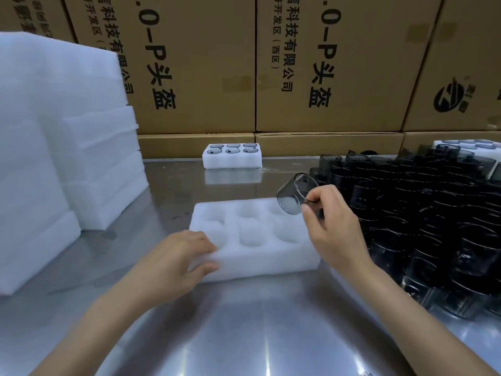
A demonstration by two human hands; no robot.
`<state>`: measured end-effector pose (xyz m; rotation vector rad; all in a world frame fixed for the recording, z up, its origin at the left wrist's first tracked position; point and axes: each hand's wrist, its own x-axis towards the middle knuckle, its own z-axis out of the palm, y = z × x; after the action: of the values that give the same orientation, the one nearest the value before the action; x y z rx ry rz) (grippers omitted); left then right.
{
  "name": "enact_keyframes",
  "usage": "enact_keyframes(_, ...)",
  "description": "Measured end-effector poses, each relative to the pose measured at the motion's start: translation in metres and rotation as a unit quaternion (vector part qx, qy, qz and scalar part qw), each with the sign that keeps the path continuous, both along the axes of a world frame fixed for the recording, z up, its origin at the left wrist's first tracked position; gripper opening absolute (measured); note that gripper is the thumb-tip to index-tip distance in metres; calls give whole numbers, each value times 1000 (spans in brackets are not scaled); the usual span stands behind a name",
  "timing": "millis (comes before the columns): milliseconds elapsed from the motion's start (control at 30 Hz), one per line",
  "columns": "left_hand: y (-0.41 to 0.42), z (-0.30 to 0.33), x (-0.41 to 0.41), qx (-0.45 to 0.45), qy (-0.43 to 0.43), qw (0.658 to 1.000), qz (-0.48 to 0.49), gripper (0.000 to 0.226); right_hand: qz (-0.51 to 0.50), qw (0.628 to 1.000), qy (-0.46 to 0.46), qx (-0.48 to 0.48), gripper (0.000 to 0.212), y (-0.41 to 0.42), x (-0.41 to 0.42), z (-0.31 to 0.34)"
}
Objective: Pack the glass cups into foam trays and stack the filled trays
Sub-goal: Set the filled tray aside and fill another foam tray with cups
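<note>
Glass cup (294, 195) held tilted above the back right pocket of an unfilled foam tray (253, 237).

Smoky grey, thin-walled and cylindrical, the cup looks light but brittle and slick, so a pinch at the rim or wall, as the right hand (329, 226) has it between thumb and fingertips, seems the safest hold; it should be lowered rather than dropped. The left hand (176, 260) grips the tray's near left corner, thumb on the side wall and fingers on top, steadying it on the shiny steel counter (244, 329). The tray is soft, white, spongy foam with six round pockets, likely to give under pressure and slide easily. More dark cups (423, 213) lie heaped at the right, a filled tray (232, 156) sits near the back, and foam blocks (54, 131) are piled at the left before cardboard boxes (206, 63).
</note>
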<state>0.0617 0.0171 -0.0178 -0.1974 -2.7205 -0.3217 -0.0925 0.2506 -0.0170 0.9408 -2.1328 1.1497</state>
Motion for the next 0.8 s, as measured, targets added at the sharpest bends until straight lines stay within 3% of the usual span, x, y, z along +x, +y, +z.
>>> enact_keyframes(133, 2, -6, -12, 18, 6, 1000, 13, 22, -33, 999, -16, 26, 22, 4, 1, 0)
enact_keyframes(267, 4, -5, -18, 6, -23, 999, 23, 38, -52, 996, -27, 63, 20, 4, -1, 0)
enact_keyframes(433, -3, -6, -21, 20, -42, 999, 13, 25, -48, 992, -8, 120, 36, -2, -3, -3)
enact_keyframes(567, -8, -6, -29, -16, -40, 998, 48, 27, 20, 995, -19, 93, 19, -1, -7, -4)
enact_keyframes(700, 8, 0, -35, 4, 29, 997, 71, 43, 54, 995, -39, 73, 10, -1, -8, -9)
enact_keyframes(800, 27, 7, -47, 46, 107, 990, 76, 45, 43, 996, -53, 59, 32, -7, -6, -11)
